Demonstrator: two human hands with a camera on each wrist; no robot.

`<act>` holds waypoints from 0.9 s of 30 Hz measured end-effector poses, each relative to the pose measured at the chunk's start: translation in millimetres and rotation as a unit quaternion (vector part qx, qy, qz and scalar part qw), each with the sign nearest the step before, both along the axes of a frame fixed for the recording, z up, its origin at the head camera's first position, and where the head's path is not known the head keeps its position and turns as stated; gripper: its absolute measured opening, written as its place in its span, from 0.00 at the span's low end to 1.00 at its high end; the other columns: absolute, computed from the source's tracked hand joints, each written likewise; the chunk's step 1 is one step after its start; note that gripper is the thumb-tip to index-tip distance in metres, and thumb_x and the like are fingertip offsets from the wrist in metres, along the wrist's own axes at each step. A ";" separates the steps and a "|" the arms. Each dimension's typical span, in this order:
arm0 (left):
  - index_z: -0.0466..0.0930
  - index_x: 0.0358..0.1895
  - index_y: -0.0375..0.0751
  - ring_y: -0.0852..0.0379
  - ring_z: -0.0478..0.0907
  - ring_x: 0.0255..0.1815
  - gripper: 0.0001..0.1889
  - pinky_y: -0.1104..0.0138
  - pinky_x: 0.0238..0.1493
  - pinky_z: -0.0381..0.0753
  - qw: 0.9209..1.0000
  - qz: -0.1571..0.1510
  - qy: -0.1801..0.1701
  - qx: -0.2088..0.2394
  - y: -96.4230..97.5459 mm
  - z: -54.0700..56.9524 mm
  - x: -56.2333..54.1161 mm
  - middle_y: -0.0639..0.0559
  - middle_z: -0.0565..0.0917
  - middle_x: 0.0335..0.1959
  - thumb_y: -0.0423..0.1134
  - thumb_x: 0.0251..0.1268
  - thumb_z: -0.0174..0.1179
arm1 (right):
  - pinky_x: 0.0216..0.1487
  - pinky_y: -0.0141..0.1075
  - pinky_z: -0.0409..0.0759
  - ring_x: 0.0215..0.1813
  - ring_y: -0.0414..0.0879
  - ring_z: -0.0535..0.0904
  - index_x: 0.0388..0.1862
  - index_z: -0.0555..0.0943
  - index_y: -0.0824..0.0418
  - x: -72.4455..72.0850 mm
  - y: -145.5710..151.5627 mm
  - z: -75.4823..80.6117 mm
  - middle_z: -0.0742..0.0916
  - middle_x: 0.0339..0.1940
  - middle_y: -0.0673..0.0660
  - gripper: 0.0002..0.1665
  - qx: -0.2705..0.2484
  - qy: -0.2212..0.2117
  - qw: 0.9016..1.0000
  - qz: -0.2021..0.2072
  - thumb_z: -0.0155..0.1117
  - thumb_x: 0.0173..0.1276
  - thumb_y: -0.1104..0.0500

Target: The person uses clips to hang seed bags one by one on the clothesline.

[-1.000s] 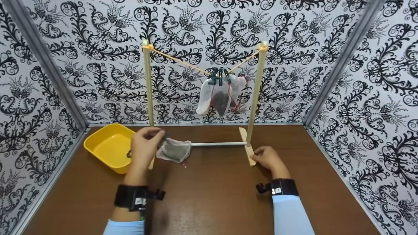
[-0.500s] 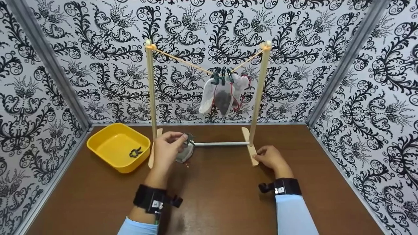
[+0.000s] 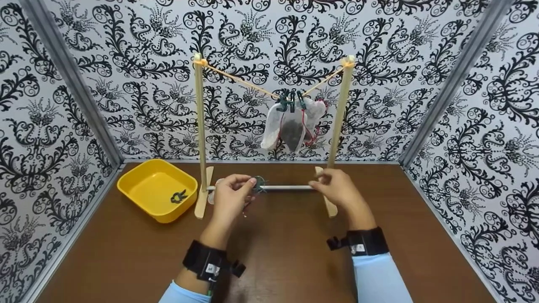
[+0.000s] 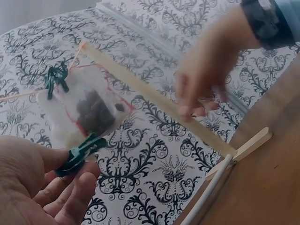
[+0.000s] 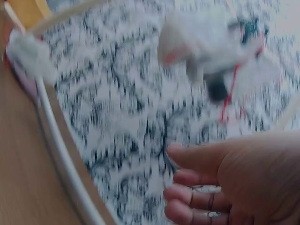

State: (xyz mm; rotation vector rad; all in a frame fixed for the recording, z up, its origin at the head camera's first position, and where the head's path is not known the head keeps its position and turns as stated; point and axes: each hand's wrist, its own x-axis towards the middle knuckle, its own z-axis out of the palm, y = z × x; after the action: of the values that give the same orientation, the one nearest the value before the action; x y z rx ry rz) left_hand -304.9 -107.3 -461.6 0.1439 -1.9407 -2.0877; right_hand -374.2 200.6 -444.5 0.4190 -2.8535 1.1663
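Note:
My left hand (image 3: 230, 198) pinches a dark green clothespin (image 4: 80, 155) between thumb and fingers, over the white crossbar (image 3: 288, 187) of a wooden stand. Behind that hand, mostly hidden in the head view, a whitish mesh bag (image 5: 32, 57) lies at the crossbar's left end. My right hand (image 3: 342, 190) is by the stand's right foot (image 3: 331, 208), blurred, with bent fingers and nothing in them. Above, several mesh bags (image 3: 290, 128) with red drawstrings hang bunched on an orange cord (image 3: 240, 80), held by green clothespins (image 3: 292, 100). One bag has dark contents.
A yellow tub (image 3: 141, 198) stands left of the stand, with a dark clothespin (image 3: 179, 196) inside. The stand's two wooden posts (image 3: 200, 122) rise from flat feet on a brown table (image 3: 286, 252). Black-and-white patterned walls (image 3: 147, 84) enclose the table.
My left hand has moved right along the crossbar with the clothespin, coming in front of the mesh bag. My right hand has let go of the stand's right foot and lifted up and inward.

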 end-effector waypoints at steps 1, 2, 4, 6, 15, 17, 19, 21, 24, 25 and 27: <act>0.90 0.48 0.30 0.56 0.90 0.23 0.07 0.69 0.25 0.90 1.000 -0.005 0.000 0.004 1.8 0.1 0.3 0.45 0.95 0.35 0.32 0.77 0.73 | 0.56 0.51 0.92 0.47 0.54 0.90 0.64 0.89 0.65 5.8 -8.9 4.1 0.94 0.46 0.61 0.25 -0.006 0.013 1.000 0.012 0.80 0.76 0.51; 0.90 0.48 0.29 0.55 0.91 0.24 0.07 0.69 0.25 0.91 1.000 -0.011 0.003 0.008 3.7 0.0 1.0 0.45 0.95 0.35 0.32 0.78 0.72 | 0.54 0.48 0.92 0.45 0.51 0.90 0.65 0.89 0.64 11.4 -17.7 7.4 0.93 0.45 0.59 0.26 -0.011 0.027 0.999 0.030 0.82 0.75 0.52; 0.88 0.47 0.27 0.55 0.92 0.25 0.07 0.68 0.27 0.92 0.999 -0.025 0.010 0.023 7.3 -1.0 1.9 0.44 0.95 0.35 0.31 0.80 0.70 | 0.51 0.44 0.93 0.44 0.47 0.89 0.68 0.88 0.62 22.5 -33.9 11.6 0.94 0.45 0.56 0.31 -0.020 0.046 0.996 0.068 0.85 0.71 0.52; 0.86 0.47 0.26 0.54 0.93 0.27 0.07 0.66 0.30 0.94 0.998 -0.040 0.017 0.038 10.7 -1.7 2.9 0.44 0.95 0.35 0.30 0.81 0.68 | 0.53 0.44 0.94 0.45 0.47 0.90 0.71 0.87 0.62 31.2 -47.3 13.4 0.94 0.47 0.56 0.36 -0.024 0.072 0.992 0.104 0.87 0.68 0.52; 0.84 0.49 0.25 0.58 0.89 0.24 0.08 0.65 0.29 0.94 0.995 -0.094 0.014 -0.006 19.9 3.2 9.8 0.40 0.94 0.34 0.31 0.85 0.63 | 0.56 0.44 0.95 0.48 0.51 0.94 0.71 0.88 0.62 46.1 -69.7 16.9 0.96 0.53 0.58 0.37 -0.063 0.158 0.972 0.160 0.88 0.66 0.53; 0.84 0.49 0.24 0.59 0.88 0.23 0.08 0.66 0.28 0.93 0.994 -0.104 0.017 -0.014 21.0 4.0 11.0 0.39 0.94 0.33 0.31 0.85 0.63 | 0.55 0.43 0.95 0.47 0.51 0.94 0.68 0.90 0.61 48.4 -69.3 17.5 0.96 0.53 0.57 0.34 -0.068 0.167 0.971 0.155 0.89 0.66 0.52; 0.83 0.49 0.24 0.59 0.88 0.22 0.08 0.67 0.28 0.92 0.993 -0.113 0.018 -0.016 22.1 3.8 11.7 0.39 0.94 0.32 0.30 0.85 0.62 | 0.54 0.42 0.94 0.47 0.51 0.94 0.66 0.91 0.61 50.6 -68.4 17.9 0.96 0.52 0.57 0.32 -0.070 0.172 0.971 0.152 0.89 0.66 0.51; 0.83 0.48 0.24 0.60 0.88 0.22 0.08 0.68 0.27 0.92 0.993 -0.118 0.018 -0.017 23.2 2.7 12.0 0.41 0.93 0.31 0.30 0.85 0.61 | 0.53 0.41 0.94 0.47 0.51 0.94 0.65 0.91 0.61 51.5 -67.3 17.4 0.96 0.51 0.57 0.31 -0.071 0.172 0.971 0.153 0.89 0.66 0.51; 0.82 0.48 0.25 0.60 0.88 0.23 0.07 0.68 0.27 0.92 0.991 -0.129 0.016 -0.019 24.7 0.8 13.0 0.44 0.93 0.31 0.30 0.85 0.61 | 0.50 0.40 0.95 0.45 0.51 0.95 0.62 0.92 0.63 52.4 -66.8 16.6 0.97 0.48 0.58 0.28 -0.078 0.168 0.970 0.155 0.89 0.67 0.54; 0.82 0.48 0.26 0.60 0.88 0.23 0.07 0.68 0.27 0.92 0.991 -0.133 0.015 -0.020 25.1 0.3 13.4 0.44 0.93 0.31 0.30 0.85 0.61 | 0.50 0.39 0.95 0.44 0.51 0.95 0.61 0.92 0.64 52.6 -66.6 15.9 0.97 0.47 0.58 0.27 -0.081 0.168 0.970 0.156 0.88 0.67 0.54; 0.82 0.48 0.26 0.59 0.89 0.24 0.07 0.67 0.27 0.93 0.989 -0.143 0.011 -0.022 25.5 -0.9 14.5 0.43 0.93 0.32 0.31 0.86 0.61 | 0.47 0.38 0.95 0.43 0.51 0.95 0.59 0.92 0.65 52.9 -66.0 14.8 0.97 0.45 0.59 0.25 -0.093 0.171 0.968 0.160 0.88 0.67 0.56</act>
State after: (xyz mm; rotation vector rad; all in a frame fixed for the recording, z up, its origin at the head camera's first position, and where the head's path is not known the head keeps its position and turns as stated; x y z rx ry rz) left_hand -290.4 -81.8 -462.5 -0.1778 -2.0963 -2.2046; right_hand -321.3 134.6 -429.7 0.9897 -2.4164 1.2457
